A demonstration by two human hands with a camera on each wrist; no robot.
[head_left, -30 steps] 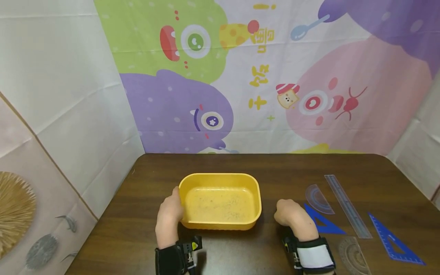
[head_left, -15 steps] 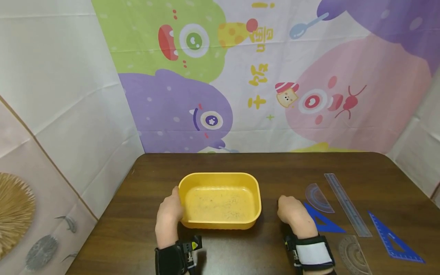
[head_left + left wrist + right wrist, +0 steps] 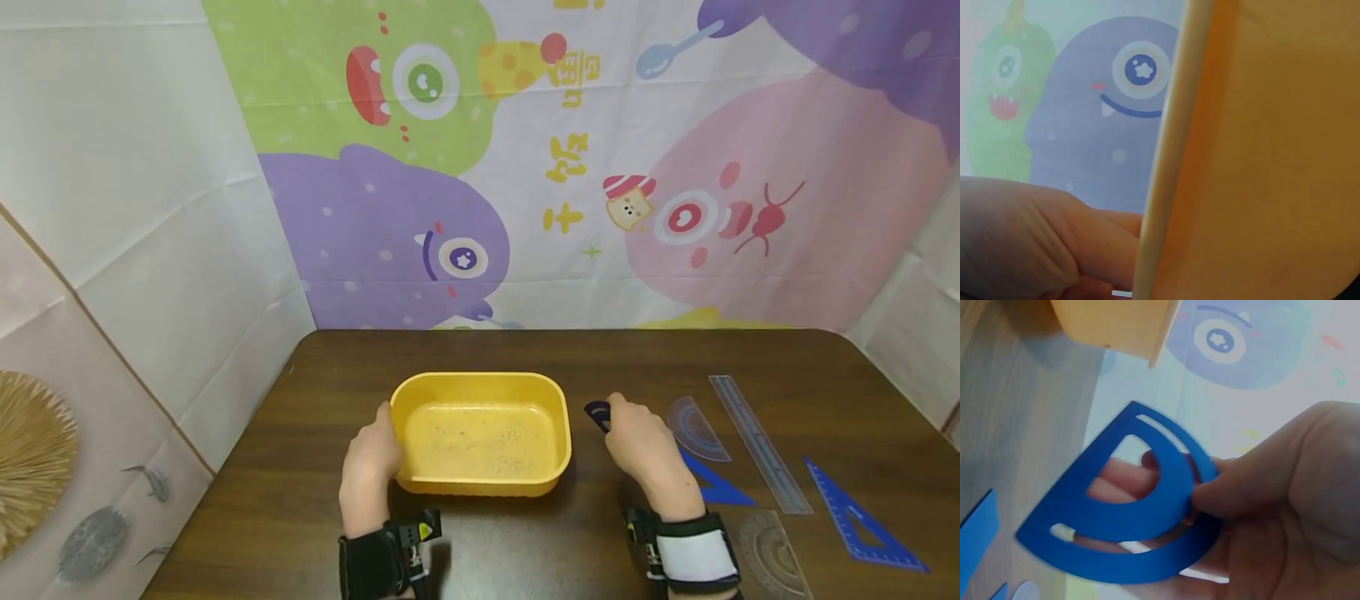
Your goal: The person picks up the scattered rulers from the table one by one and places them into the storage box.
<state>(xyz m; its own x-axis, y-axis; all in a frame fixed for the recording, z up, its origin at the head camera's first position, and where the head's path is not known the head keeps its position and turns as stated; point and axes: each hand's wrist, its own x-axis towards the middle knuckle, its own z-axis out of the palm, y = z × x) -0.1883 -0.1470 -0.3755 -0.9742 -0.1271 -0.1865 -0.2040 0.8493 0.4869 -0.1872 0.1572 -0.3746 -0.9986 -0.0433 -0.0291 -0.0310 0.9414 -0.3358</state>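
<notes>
In the head view a blue protractor (image 3: pixel 597 413) sticks out past the fingertips of my right hand (image 3: pixel 647 442). The right wrist view shows that protractor (image 3: pixel 1175 490) pinched at its curved edge, thumb on the near face and fingers behind it. It is tilted, its straight edge facing away from the palm. A yellow plastic bin (image 3: pixel 480 490) sits right of my left hand (image 3: pixel 369 467), which rests against the bin's left outer side near the rim. From the left wrist, the bin's wall (image 3: pixel 1166 156) hides the ends of the left fingers.
On the right of the brown table (image 3: pixel 525 550) lie a clear ruler (image 3: pixel 761 446), clear protractors (image 3: pixel 697 429) (image 3: pixel 772 554) and blue set squares (image 3: pixel 862 525) (image 3: pixel 720 483). A cartoon cloth (image 3: pixel 570 275) hangs behind the table's far edge.
My right hand has moved up and away over the table, and the blue protractor now shows at its fingertips. The left hand and the bin have stayed in place.
</notes>
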